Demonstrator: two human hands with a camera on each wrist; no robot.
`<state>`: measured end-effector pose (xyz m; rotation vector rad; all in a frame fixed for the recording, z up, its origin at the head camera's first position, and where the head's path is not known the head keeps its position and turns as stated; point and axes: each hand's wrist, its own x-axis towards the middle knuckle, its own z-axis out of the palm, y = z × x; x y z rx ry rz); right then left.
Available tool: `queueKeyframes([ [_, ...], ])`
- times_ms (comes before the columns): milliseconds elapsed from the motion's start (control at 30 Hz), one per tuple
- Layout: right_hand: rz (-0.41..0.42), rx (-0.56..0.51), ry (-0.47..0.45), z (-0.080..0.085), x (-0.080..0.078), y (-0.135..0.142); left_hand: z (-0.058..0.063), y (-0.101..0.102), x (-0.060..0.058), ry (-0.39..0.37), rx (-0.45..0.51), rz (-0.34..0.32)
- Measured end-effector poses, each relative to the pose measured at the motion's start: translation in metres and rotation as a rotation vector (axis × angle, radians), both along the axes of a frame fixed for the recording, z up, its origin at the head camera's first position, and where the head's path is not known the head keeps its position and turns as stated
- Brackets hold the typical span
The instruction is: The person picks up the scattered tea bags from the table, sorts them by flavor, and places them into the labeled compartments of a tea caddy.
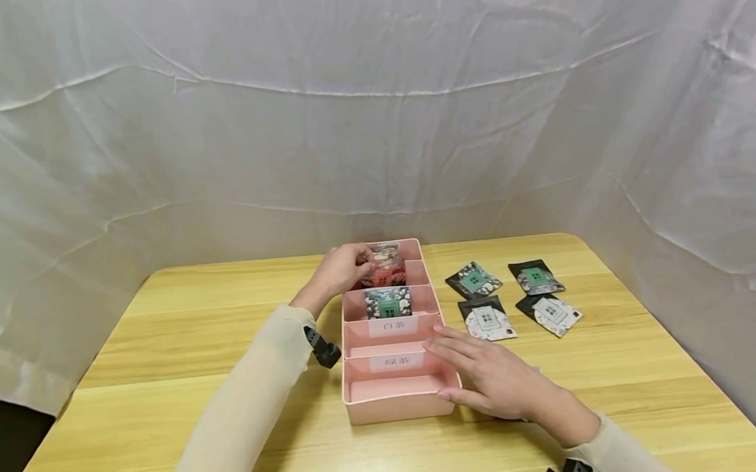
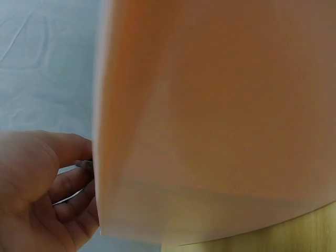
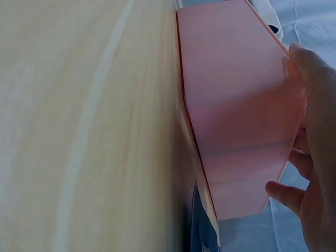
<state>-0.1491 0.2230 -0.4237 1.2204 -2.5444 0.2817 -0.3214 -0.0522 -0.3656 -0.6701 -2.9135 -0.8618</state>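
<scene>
Pink box [image 1: 398,410]: set at the centre of the frame, its length run away from the viewer, so that every compartment was presumably put within reach.
Left hand [image 1: 343,270]: stretched over the box's upper left edge, and there, around the second compartment from the far end, thumb and fingers were seen curled; the red packet [image 1: 388,277] was apparently pinched by its left edge, perhaps because little room was given by the narrow slot.
Right hand [image 1: 493,373]: well apart from the left, lower right of centre, fingers loosely spread along the right rim, thumb by the near corner; the box was likely being steadied there.
Green packet [image 1: 389,304]: stood in the middle compartment, front turned to the viewer, probably so that it could be read.
Paper labels [image 1: 393,326]: fixed inside the two nearest compartments, turned the same way.
Loose packets [image 1: 487,319]: four laid face up on the counter [image 1: 168,422], right of centre, green-fronted pair above white-fronted pair, perhaps grouped by kind.
Dark item [image 3: 202,228]: mostly hidden beneath the right hand; what it was could not be told.
</scene>
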Motion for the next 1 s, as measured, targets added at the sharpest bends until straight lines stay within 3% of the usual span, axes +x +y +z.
queueKeyframes([
  [167, -0.002, 0.004, 0.0, 0.001, 0.0, 0.0, 0.002, -0.002, 0.0, 0.035, -0.044, -0.013],
  [400, -0.006, 0.009, -0.012, 0.003, 0.001, -0.001, 0.004, -0.012, 0.006, 0.028, -0.01, 0.001],
  [500, -0.008, 0.009, -0.016, 0.003, 0.001, -0.001, 0.005, -0.017, 0.011, 0.065, -0.011, -0.016],
  [867, -0.008, 0.001, -0.028, 0.002, -0.001, -0.001, 0.001, -0.041, 0.043, 0.132, 0.027, -0.119],
  [1000, -0.012, 0.003, -0.037, 0.003, -0.001, -0.001, -0.001, -0.049, 0.058, 0.143, 0.029, -0.126],
])
